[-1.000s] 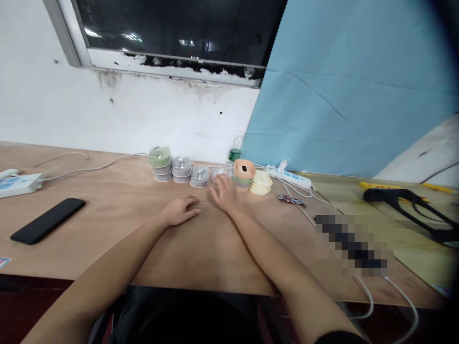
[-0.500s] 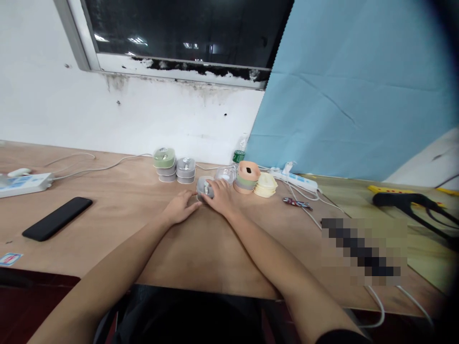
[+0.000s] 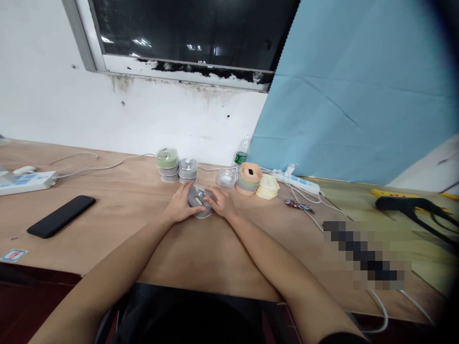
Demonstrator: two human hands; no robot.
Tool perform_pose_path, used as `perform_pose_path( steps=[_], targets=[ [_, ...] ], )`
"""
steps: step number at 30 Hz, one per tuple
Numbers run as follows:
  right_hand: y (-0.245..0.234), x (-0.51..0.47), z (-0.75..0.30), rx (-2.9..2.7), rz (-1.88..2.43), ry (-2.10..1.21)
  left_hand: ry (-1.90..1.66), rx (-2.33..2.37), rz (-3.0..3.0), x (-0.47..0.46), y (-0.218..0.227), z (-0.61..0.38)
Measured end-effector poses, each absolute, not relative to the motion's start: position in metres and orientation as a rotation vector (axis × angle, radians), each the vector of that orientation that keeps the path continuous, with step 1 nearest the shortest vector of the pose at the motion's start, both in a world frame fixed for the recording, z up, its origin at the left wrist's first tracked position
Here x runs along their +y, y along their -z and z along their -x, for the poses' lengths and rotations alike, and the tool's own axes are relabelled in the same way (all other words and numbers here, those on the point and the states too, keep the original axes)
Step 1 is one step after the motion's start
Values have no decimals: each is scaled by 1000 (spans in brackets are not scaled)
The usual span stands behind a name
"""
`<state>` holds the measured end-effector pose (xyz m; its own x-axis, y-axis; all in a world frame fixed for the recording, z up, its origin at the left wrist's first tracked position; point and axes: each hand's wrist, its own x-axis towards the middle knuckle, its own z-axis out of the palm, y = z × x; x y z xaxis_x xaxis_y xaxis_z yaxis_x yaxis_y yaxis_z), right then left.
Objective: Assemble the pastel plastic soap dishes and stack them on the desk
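Note:
A small grey lidded container (image 3: 199,199) sits on the wooden table (image 3: 129,210) between both hands. My left hand (image 3: 180,206) cups its left side, fingers curled against it. On its right side rests my right hand (image 3: 221,203), fingers bent around the rim. Behind them stand a green-lidded stack of containers (image 3: 167,163) and a grey stack (image 3: 188,170). A clear container (image 3: 225,177), an orange-topped stack (image 3: 249,177) and pale yellow lids (image 3: 267,186) lie to the right.
A black phone (image 3: 61,216) lies at the left, beyond it a white power strip (image 3: 25,181) with cables. Another power strip (image 3: 296,180) and a small wrapper (image 3: 299,206) are at the right, near a black frame (image 3: 416,208). A bottle (image 3: 241,152) stands by the wall.
My right hand pulled the grey container from the row toward me. My left hand moved in and closed on its other side.

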<state>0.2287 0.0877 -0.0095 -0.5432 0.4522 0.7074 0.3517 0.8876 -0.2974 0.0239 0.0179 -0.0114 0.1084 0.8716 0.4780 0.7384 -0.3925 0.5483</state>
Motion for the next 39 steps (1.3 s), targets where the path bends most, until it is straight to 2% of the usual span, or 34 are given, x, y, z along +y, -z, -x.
perform_pose_path(
  steps=[6, 11, 17, 24, 30, 34, 39],
  targets=[
    [9, 86, -236, -2069, 507, -52, -1367, 1564, -2197, 15, 3, -27],
    [5, 79, -230, -2163, 344, 31, -1545, 1709, -1906, 18, 0, -18],
    [9, 71, -219, -2148, 579, 192, -1568, 1810, -1796, 18, -1, -14],
    [10, 70, -216, -2334, 497, 226, -1785, 1530, -1497, 24, 4, -23],
    [2, 71, -215, -2271, 690, 207, -1694, 1373, -1540, 21, 3, -29],
    [4, 78, -221, -2285, 745, 162, -1538, 1402, -1707, 9, -5, -32],
    [8, 93, -230, -2001, 907, 40, -1259, 1450, -2068, 3, -8, -32]
  ],
)
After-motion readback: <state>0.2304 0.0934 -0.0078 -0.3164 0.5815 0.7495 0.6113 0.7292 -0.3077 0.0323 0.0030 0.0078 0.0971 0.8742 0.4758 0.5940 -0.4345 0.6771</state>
